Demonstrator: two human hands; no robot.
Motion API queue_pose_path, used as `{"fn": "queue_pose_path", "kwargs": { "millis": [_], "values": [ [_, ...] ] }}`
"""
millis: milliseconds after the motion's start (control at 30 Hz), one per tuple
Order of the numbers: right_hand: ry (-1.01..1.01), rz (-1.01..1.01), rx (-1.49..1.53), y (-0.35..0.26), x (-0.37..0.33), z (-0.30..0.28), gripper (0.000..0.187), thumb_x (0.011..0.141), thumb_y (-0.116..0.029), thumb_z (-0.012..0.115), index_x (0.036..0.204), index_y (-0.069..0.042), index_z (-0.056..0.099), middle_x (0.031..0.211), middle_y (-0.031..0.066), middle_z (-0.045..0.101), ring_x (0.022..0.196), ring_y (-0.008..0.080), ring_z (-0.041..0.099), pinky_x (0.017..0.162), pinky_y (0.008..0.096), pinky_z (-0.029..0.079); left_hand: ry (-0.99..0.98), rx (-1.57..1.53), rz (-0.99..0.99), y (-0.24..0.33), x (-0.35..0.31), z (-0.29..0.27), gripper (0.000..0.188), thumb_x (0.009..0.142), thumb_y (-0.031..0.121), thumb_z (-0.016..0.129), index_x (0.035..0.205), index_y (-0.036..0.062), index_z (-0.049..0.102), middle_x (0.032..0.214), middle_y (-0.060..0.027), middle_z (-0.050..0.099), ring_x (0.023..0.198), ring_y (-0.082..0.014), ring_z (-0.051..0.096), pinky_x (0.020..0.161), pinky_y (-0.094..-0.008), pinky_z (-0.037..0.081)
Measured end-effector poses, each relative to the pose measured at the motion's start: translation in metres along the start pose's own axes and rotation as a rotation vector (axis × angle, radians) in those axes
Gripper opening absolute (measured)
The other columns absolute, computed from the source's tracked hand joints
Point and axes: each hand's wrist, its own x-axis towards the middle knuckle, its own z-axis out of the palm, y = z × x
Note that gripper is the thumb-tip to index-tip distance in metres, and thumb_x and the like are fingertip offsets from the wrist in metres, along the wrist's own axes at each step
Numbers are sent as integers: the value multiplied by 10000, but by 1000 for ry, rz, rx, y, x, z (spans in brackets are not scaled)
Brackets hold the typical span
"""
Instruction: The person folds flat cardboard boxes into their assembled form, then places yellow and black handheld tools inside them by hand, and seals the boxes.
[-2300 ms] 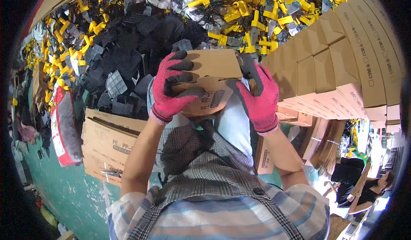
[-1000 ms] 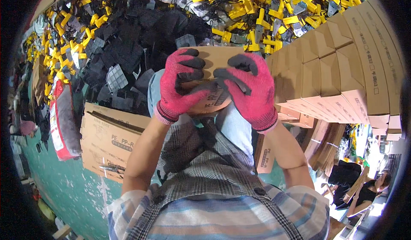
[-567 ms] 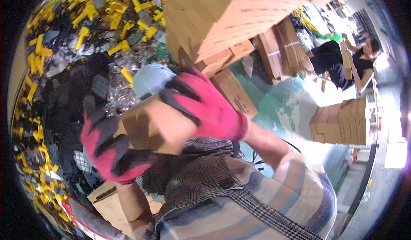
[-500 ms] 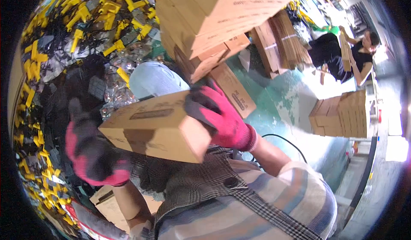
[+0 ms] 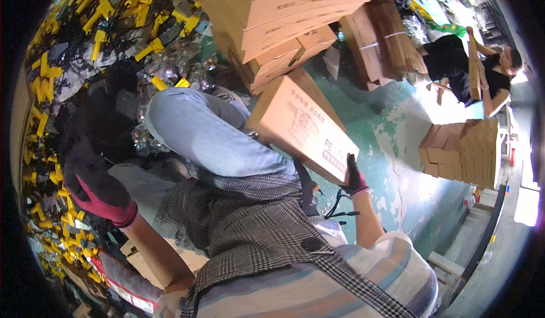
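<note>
My right hand [image 5: 356, 176], in a red and black work glove, grips the near end of a closed brown cardboard box [image 5: 306, 126] out to my right. The long box is tilted, with a line drawing and printing on the side that shows. To my left, my gloved left hand [image 5: 97, 184] is down at a heap of black parts [image 5: 110, 116]. Its dark fingers blend into that heap, so their pose and anything in them is hidden. Between the hands are my bent knee in blue jeans [image 5: 196, 128] and a checked apron [image 5: 244, 204].
Yellow-and-black tool-like parts [image 5: 150, 48] lie heaped along the left. Boxes [image 5: 295, 11] rise in a stack ahead, beside bundled flat cardboard [image 5: 389, 40]. More boxes [image 5: 462, 153] stand at the right, near a seated co-worker [image 5: 488, 77]. A black cable [image 5: 340, 204] lies near my right forearm.
The box has gone from in front of my lap to the right in my right hand, and its printed side now shows. My left hand has moved left, away from the box.
</note>
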Motion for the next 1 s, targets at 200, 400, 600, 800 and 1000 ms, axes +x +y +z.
{"fn": "queue_pose_path", "kwargs": {
  "millis": [200, 400, 600, 800, 1000],
  "values": [
    [1, 181, 204, 60, 48, 4, 601, 738, -526, 526, 1211, -189, 371, 1162, 49, 474, 1032, 284, 469, 809, 506, 380, -140, 49, 0, 14, -23, 19, 207, 855, 133, 437, 962, -34, 499, 969, -122, 533, 870, -188, 521, 765, -300, 430],
    [222, 78, -24, 99, 109, -18, 706, 681, -671, 443, 1220, -223, 356, 1142, 21, 501, 990, 273, 500, 782, 531, 360, -150, 25, -159, 20, -30, 24, 217, 856, 128, 422, 942, -41, 528, 957, -118, 544, 895, -188, 520, 805, -292, 405],
    [-362, 73, -2092, 124, 149, -26, 757, 638, -674, 439, 1222, -203, 343, 1277, 62, 357, 1175, 280, 263, 887, 506, 162, -266, 165, -108, 19, -31, 26, 222, 844, 119, 436, 972, -35, 531, 964, -104, 553, 893, -168, 512, 819, -284, 370],
    [-283, -287, -2477, 121, 158, 7, 684, 660, -616, 452, 1207, -213, 373, 1245, 70, 389, 1095, 246, 390, 766, 486, 311, -214, 39, -197, 8, -37, 15, 213, 841, 122, 461, 990, -16, 526, 957, -92, 554, 879, -155, 506, 804, -279, 372],
    [311, -282, -2018, 62, 143, 37, 627, 677, -424, 576, 1193, -130, 375, 1215, 99, 417, 1074, 268, 410, 788, 408, 350, -117, 25, -325, -42, -38, -51, 235, 844, 128, 469, 1022, -23, 503, 995, -98, 547, 918, -178, 514, 817, -287, 389]
  ]
}}
